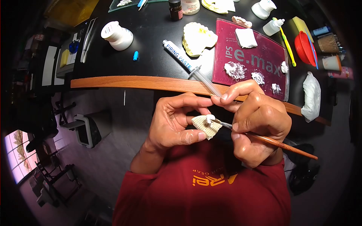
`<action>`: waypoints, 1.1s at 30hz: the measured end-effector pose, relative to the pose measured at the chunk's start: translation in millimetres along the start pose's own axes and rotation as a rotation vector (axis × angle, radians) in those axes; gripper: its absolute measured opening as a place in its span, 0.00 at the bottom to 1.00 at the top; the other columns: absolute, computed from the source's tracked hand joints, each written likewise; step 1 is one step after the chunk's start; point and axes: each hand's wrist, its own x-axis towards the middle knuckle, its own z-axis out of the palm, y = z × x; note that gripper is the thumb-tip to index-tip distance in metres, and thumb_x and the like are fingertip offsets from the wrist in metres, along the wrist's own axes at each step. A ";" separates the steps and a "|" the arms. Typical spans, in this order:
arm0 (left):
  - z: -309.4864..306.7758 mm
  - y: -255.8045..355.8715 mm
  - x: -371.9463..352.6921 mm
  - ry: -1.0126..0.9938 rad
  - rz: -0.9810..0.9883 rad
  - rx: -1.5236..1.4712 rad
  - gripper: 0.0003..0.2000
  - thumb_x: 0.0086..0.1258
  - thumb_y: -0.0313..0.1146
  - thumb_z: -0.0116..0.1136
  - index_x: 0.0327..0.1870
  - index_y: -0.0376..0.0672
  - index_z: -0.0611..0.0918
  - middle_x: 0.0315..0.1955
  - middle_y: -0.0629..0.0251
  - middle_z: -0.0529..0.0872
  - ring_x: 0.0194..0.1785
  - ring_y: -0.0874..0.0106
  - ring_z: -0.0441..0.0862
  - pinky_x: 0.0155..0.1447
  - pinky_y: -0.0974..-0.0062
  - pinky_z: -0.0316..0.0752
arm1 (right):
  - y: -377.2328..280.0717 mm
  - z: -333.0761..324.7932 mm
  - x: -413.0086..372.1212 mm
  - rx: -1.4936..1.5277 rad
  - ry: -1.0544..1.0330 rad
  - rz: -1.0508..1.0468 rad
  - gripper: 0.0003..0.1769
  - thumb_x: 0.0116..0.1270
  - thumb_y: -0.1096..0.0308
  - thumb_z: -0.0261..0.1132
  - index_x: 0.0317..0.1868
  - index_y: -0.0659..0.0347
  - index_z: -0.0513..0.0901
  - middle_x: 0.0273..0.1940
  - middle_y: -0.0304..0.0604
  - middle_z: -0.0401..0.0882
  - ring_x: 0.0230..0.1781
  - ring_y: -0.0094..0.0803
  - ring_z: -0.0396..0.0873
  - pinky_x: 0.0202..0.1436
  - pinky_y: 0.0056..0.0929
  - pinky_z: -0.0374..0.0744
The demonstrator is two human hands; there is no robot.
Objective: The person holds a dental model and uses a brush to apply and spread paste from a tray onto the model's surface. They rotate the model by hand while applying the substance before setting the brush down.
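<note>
My left hand point(169, 122) is closed on a cream honeycomb firing tray point(201, 125), pinching its edge between thumb and fingers. A small white piece point(210, 118) stands on the tray; its exact kind is too small to tell. In my right hand point(260, 126) is a fine paintbrush point(281, 143) with a brown wooden handle. The brush tip meets the white piece or lies right beside it. My right index finger reaches across to the fingertips of my left hand. Just beyond the hands, a firing paste syringe point(188, 67) lies across the table's edge.
A maroon glass slab point(226, 49) carries several white paste smears point(235, 70). Nearby are a yellowish dental cast point(198, 39), a white jar point(117, 36), a blue cap point(135, 55), a dropper bottle point(272, 27), a red bowl point(304, 49) and crumpled white tissue point(311, 97). The wooden table edge point(132, 81) runs before me.
</note>
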 end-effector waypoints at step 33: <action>-0.2 -0.4 -0.2 -0.002 -0.001 -0.008 0.28 0.53 0.16 0.71 0.59 0.27 0.77 0.43 0.57 0.81 0.48 0.69 0.85 0.54 0.72 0.85 | 1.2 0.1 -1.2 0.023 0.003 -0.022 0.06 0.45 0.80 0.57 0.27 0.65 0.74 0.24 0.43 0.72 0.40 0.43 0.76 0.53 0.50 0.87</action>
